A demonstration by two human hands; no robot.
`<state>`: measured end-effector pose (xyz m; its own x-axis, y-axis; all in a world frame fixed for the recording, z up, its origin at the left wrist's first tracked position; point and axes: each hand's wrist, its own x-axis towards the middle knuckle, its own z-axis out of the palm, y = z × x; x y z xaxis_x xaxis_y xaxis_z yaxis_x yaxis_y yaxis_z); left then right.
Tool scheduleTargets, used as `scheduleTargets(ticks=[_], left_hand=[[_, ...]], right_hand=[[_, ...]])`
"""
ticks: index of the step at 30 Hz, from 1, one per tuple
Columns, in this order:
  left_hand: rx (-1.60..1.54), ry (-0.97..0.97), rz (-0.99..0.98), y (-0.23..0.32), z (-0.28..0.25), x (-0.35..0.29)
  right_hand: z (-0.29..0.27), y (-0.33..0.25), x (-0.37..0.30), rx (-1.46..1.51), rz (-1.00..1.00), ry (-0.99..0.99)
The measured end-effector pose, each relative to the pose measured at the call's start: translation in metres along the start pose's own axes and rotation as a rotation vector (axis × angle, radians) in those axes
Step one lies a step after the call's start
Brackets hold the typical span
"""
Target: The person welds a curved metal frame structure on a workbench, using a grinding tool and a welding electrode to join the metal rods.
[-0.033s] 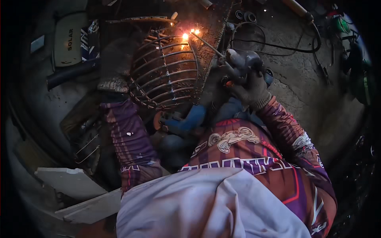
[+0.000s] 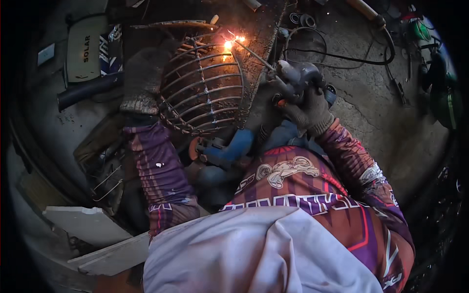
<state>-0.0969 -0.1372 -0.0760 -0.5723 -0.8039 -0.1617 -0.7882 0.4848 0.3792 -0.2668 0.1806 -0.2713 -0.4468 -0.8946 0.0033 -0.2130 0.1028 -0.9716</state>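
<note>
My right hand [image 2: 311,111], in a grey knit glove, is closed around a welding electrode holder [image 2: 292,78]. A thin welding rod [image 2: 254,54] runs from the holder up and left to a bright arc [image 2: 228,45] with sparks. The arc burns at the far end of a rounded cage of curved metal bars [image 2: 209,90], joined by a lengthwise bar. On the cage's left side lies my left hand [image 2: 142,73], also gloved; its fingers are too dark to tell whether they grip the cage.
A blue angle grinder [image 2: 227,149] lies close below the cage. Left are a dark tube [image 2: 90,90] and a pale box [image 2: 87,51]. White boards [image 2: 90,224] lean at lower left. A black cable [image 2: 351,59] crosses the concrete floor at right, near metal rings [image 2: 307,20].
The sparks spread slightly more around the arc, and light falls more on my left glove. Both hands and the cage stay in place.
</note>
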Motion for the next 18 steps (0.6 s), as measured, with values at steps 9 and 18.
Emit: scheduleTargets(ticks=[9,18], left_hand=[[0.065,-0.041,-0.155,0.022,-0.007,-0.004],[0.094,-0.031,-0.108,0.021,-0.007,-0.003]], right_hand=[[-0.010,-0.029,0.006,-0.160,0.034,-0.080],[-0.007,-0.028,0.007,-0.152,-0.041,-0.020]])
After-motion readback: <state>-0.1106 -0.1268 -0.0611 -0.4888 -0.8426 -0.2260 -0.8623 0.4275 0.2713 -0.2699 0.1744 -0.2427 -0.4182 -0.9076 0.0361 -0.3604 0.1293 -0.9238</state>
